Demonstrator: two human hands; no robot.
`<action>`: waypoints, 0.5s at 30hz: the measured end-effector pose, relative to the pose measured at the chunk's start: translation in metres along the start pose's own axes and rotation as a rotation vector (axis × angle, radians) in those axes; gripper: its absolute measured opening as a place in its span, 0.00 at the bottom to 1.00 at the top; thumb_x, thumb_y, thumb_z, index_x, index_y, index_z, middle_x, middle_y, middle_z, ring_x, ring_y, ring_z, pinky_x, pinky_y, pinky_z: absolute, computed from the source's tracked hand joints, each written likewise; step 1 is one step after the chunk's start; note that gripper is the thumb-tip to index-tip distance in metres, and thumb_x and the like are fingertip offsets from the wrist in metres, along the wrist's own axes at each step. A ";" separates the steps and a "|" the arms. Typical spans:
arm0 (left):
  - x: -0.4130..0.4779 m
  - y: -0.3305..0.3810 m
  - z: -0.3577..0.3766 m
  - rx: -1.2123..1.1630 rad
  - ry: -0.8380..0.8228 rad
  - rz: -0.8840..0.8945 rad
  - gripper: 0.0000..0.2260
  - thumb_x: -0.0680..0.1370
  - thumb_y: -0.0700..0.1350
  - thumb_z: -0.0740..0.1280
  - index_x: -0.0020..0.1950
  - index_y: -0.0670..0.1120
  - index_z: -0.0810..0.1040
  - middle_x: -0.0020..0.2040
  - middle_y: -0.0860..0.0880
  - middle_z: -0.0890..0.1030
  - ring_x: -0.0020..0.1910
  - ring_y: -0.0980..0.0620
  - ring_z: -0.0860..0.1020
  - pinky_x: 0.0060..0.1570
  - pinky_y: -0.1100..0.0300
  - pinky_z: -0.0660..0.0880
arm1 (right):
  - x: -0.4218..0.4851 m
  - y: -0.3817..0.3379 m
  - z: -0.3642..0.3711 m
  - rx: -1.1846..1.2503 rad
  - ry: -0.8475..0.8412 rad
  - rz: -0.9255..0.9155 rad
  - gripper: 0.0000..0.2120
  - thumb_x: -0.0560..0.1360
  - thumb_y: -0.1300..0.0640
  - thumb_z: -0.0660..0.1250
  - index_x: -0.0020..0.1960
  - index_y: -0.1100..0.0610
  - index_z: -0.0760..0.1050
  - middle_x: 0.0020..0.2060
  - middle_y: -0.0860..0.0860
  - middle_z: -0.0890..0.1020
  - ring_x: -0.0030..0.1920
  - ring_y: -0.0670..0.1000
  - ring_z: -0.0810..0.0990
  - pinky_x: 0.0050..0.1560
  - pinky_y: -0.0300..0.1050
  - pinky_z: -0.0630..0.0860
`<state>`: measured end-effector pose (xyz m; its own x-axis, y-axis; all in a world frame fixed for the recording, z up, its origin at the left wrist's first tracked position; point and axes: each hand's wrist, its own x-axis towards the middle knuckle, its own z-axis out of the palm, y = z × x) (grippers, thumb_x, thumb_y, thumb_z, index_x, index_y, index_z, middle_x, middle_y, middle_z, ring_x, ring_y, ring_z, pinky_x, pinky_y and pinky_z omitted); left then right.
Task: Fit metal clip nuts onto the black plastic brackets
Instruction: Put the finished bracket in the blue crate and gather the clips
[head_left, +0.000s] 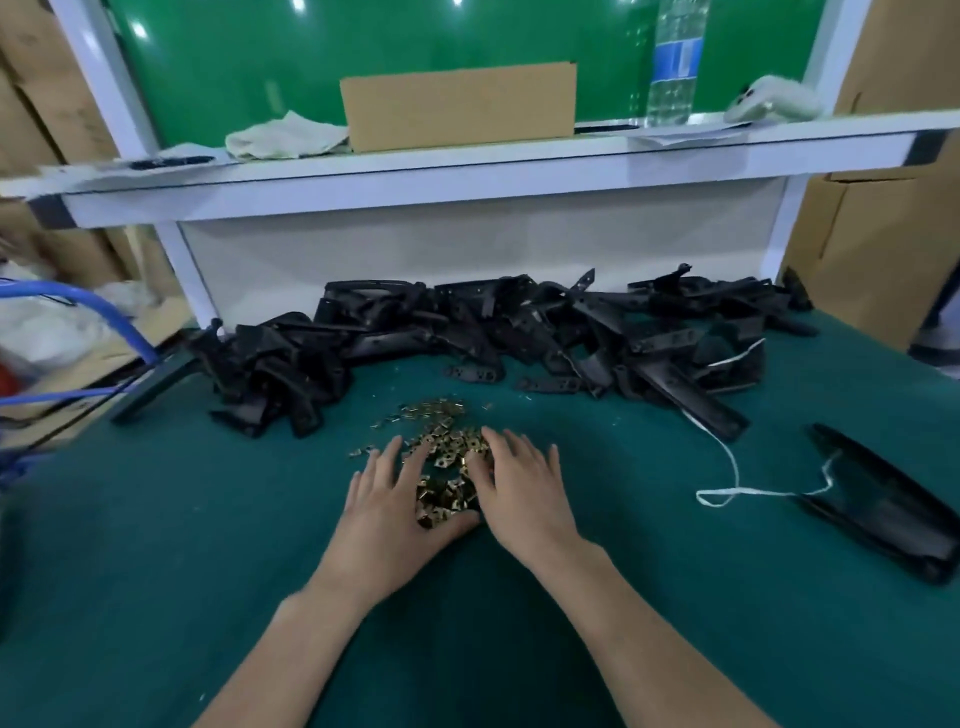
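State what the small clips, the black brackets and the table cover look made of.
Clip nuts: metal, likely brass-plated; they glint gold.
Brackets: seemingly moulded plastic, dull black with a soft sheen.
Table cover: probably felt or rubber mat; matte green, no glare.

I see a white shelf (467, 176) across the top, with a cardboard box (457, 106) at centre, a crumpled cloth (283, 136) just left of it and a clear bottle (674, 62) at upper right. Blue cables (104, 312) hang at the left edge. On the right of the green desk (156, 519), a white string (735, 467) reaches a black pouch (883, 504).
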<state>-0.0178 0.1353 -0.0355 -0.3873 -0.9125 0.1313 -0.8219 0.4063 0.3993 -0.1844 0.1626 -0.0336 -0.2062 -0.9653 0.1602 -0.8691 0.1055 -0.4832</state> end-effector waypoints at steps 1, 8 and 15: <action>0.008 -0.001 0.003 0.012 0.000 0.014 0.47 0.66 0.79 0.52 0.81 0.59 0.49 0.82 0.52 0.47 0.81 0.48 0.45 0.79 0.49 0.49 | 0.007 -0.001 0.003 0.019 0.001 -0.011 0.26 0.85 0.42 0.48 0.79 0.51 0.57 0.77 0.53 0.64 0.78 0.53 0.58 0.79 0.58 0.46; 0.056 -0.011 0.014 0.039 0.060 0.057 0.41 0.71 0.73 0.54 0.80 0.57 0.51 0.82 0.49 0.50 0.81 0.47 0.45 0.78 0.45 0.44 | 0.066 -0.010 0.019 0.143 -0.018 -0.072 0.24 0.84 0.42 0.50 0.78 0.49 0.62 0.75 0.49 0.69 0.76 0.50 0.63 0.79 0.52 0.48; 0.076 -0.021 0.020 0.166 0.152 -0.109 0.45 0.67 0.78 0.43 0.79 0.56 0.49 0.81 0.45 0.50 0.80 0.40 0.44 0.74 0.35 0.40 | 0.124 -0.010 0.026 0.045 -0.148 -0.128 0.25 0.83 0.38 0.49 0.77 0.44 0.63 0.79 0.47 0.60 0.79 0.49 0.53 0.79 0.53 0.44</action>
<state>-0.0382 0.0583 -0.0523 -0.2351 -0.9429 0.2358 -0.9177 0.2953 0.2656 -0.1894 0.0356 -0.0313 -0.0237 -0.9951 0.0959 -0.8625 -0.0282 -0.5052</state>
